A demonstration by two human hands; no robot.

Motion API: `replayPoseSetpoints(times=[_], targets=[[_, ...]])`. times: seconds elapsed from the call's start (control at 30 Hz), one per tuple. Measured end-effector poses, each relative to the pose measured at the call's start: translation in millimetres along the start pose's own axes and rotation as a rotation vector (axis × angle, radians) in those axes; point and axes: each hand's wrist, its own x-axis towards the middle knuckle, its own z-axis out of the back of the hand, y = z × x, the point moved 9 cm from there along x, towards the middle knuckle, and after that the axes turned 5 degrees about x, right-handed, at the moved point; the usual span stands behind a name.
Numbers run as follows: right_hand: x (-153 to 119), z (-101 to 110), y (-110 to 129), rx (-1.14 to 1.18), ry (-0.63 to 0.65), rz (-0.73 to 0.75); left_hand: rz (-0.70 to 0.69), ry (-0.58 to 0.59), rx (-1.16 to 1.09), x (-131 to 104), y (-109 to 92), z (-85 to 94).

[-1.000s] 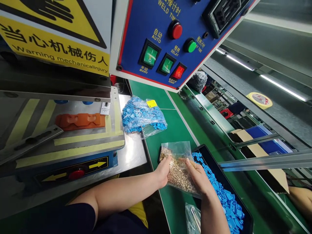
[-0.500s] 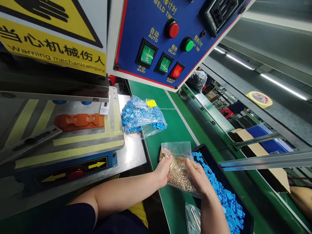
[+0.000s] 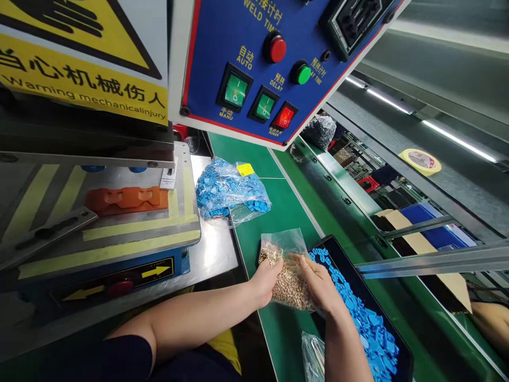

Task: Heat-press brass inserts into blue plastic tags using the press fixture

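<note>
A clear plastic bag full of small gold-coloured metal pieces is held over the green table. My left hand grips its left side, thumb on top of the plastic. On the right side, my right hand is closed on the same bag near its upper part. The bag's upper end is flat and see-through. Just right of my right hand lies a black tray filled with blue plastic parts. Beyond the hands rests a clear bag of blue parts with a yellow label.
At the left stands a machine with an orange fixture on its taped plate and a red button. Its blue control panel hangs above. A plastic packet lies near the front. Another person's arm shows at the right edge.
The bag of gold pieces has tilted and shifted slightly left between my hands, and its upper edge now slants. The whole view has moved a little.
</note>
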Motion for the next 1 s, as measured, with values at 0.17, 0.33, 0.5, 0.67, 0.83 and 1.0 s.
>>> replayPoseSetpoints(times=[0.17,0.33,0.5,0.67,0.83,1.0], targets=[[-1.6,1.8,-4.4,-0.017,-0.003,-0.012,-0.03,0.03,-0.023,-1.5,3.3,-1.0],[-3.4,3.6,-4.5,-0.037,-0.016,-0.024,-0.054,0.095,-0.039,-11.3,2.3,-6.4],[-3.5,2.9,-7.2,-0.038,-0.003,-0.031,-0.033,0.086,-0.024,-11.2,5.3,-6.3],[-4.9,5.7,-11.5,-0.054,-0.019,-0.039,-0.007,0.035,-0.008,-8.1,8.3,-3.2],[-8.4,3.6,-12.4,0.016,-0.007,-0.056,0.002,0.019,0.021,-11.0,6.1,-2.9],[-9.3,5.3,-10.8,0.073,-0.025,-0.03,-0.018,0.087,-0.041,-10.4,4.3,-4.7]])
